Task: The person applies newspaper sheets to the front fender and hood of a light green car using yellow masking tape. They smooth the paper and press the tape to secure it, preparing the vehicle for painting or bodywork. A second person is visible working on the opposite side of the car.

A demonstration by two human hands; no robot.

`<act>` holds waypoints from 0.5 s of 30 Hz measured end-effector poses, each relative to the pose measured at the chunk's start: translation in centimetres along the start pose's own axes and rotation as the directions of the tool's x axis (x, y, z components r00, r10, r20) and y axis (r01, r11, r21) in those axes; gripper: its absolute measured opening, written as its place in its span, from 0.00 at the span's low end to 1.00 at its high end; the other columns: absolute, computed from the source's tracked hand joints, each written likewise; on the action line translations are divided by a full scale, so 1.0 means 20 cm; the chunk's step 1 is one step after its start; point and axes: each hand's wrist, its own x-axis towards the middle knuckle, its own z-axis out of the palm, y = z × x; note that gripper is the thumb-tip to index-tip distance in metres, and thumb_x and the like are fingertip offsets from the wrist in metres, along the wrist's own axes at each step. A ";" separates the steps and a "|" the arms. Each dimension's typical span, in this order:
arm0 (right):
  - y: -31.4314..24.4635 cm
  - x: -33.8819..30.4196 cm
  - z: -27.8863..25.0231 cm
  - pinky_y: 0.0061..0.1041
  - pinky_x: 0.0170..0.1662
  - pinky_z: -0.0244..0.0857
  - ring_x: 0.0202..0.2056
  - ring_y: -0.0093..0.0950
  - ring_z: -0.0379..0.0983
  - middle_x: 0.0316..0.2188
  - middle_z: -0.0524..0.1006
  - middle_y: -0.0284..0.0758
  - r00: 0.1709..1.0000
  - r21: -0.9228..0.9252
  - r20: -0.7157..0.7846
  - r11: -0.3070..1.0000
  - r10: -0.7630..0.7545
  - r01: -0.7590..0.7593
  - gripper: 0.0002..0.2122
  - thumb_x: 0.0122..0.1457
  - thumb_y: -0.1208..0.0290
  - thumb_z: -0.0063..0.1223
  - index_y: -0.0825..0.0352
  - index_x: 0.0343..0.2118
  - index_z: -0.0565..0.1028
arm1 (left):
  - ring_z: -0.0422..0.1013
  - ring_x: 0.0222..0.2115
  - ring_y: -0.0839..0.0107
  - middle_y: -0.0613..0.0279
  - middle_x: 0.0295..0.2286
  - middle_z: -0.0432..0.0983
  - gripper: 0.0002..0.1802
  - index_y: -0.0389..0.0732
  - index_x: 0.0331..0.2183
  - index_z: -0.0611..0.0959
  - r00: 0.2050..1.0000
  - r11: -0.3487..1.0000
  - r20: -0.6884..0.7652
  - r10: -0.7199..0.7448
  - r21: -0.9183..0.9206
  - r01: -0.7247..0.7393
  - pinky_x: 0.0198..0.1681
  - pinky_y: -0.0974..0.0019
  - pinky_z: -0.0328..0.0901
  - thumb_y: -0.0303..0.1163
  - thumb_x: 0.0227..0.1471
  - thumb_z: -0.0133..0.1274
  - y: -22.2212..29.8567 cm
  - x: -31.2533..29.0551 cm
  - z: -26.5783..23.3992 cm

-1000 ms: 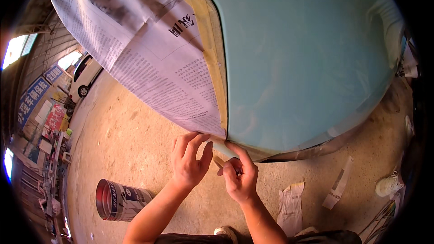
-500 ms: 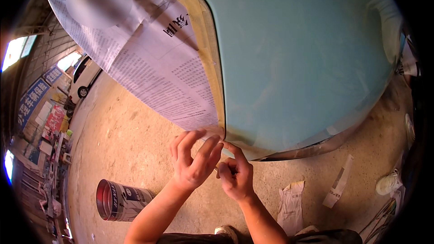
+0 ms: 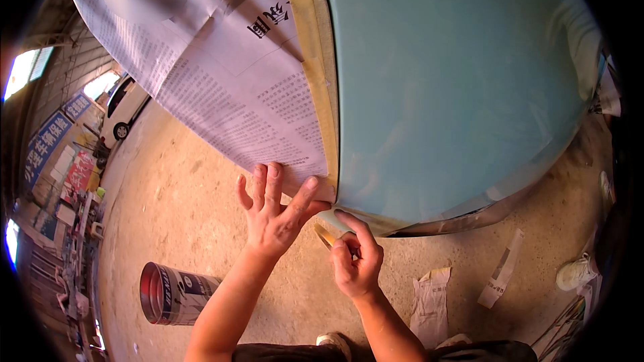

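Observation:
Newspaper sheeting (image 3: 221,87) covers the left part of a car body. A band of yellow masking tape (image 3: 320,87) runs along its right edge, beside a smooth pale blue-green panel (image 3: 456,94). At the sheet's lower corner, my left hand (image 3: 272,218) lies with fingers spread, fingertips on the paper and thumb side near the taped corner. My right hand (image 3: 355,265) is just right of it, fingers curled round a small yellow piece that looks like masking tape (image 3: 324,235); most of it is hidden. Its index finger stretches toward the panel's lower left corner.
A printed metal bucket (image 3: 176,293) lies on its side on the concrete floor, left of my forearms. Paper scraps (image 3: 431,305) lie at the right. Another person's shoe (image 3: 575,273) shows at the far right. A white car (image 3: 125,110) stands far left.
My left hand has moved left and spread its fingers on the paper corner. My right hand has shifted slightly right and down, apart from the left, and the yellow piece shows more.

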 end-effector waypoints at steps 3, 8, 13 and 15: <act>-0.01 -0.01 -0.01 0.16 0.21 0.53 0.15 0.13 0.58 0.12 0.63 0.23 0.999 0.023 -0.016 0.999 -0.041 0.041 0.18 0.58 0.78 0.48 0.70 0.53 0.72 | 0.47 0.65 0.39 0.36 0.65 0.45 0.49 0.61 0.63 0.64 1.000 1.000 0.003 0.007 0.020 -0.007 0.63 0.33 0.41 0.60 0.43 0.64 -0.03 -0.01 0.01; -0.06 -0.01 -0.02 0.15 0.22 0.56 0.17 0.14 0.60 0.15 0.63 0.23 0.993 0.052 -0.071 0.994 -0.096 0.100 0.15 0.59 0.78 0.44 0.72 0.48 0.73 | 0.49 0.65 0.42 0.38 0.64 0.48 0.46 0.58 0.61 0.68 0.999 1.000 0.035 -0.003 0.009 0.003 0.64 0.37 0.41 0.55 0.43 0.67 -0.02 0.00 -0.03; -0.13 0.00 -0.02 0.15 0.21 0.55 0.17 0.14 0.61 0.16 0.65 0.25 0.973 0.078 -0.102 0.973 -0.209 0.217 0.12 0.63 0.75 0.44 0.73 0.47 0.71 | 0.67 0.52 0.59 0.55 0.53 0.69 0.24 0.49 0.48 0.83 0.980 0.967 -0.032 -0.195 -0.172 0.186 0.58 0.53 0.55 0.36 0.47 0.65 0.08 0.15 -0.25; -0.15 0.00 -0.03 0.15 0.21 0.55 0.17 0.14 0.61 0.17 0.66 0.26 0.951 0.020 -0.096 0.955 -0.293 0.297 0.11 0.64 0.75 0.44 0.73 0.47 0.70 | 0.71 0.45 0.62 0.57 0.46 0.74 0.22 0.46 0.46 0.83 0.973 0.885 0.170 -0.156 -0.413 0.214 0.52 0.57 0.60 0.33 0.46 0.65 0.06 0.18 -0.33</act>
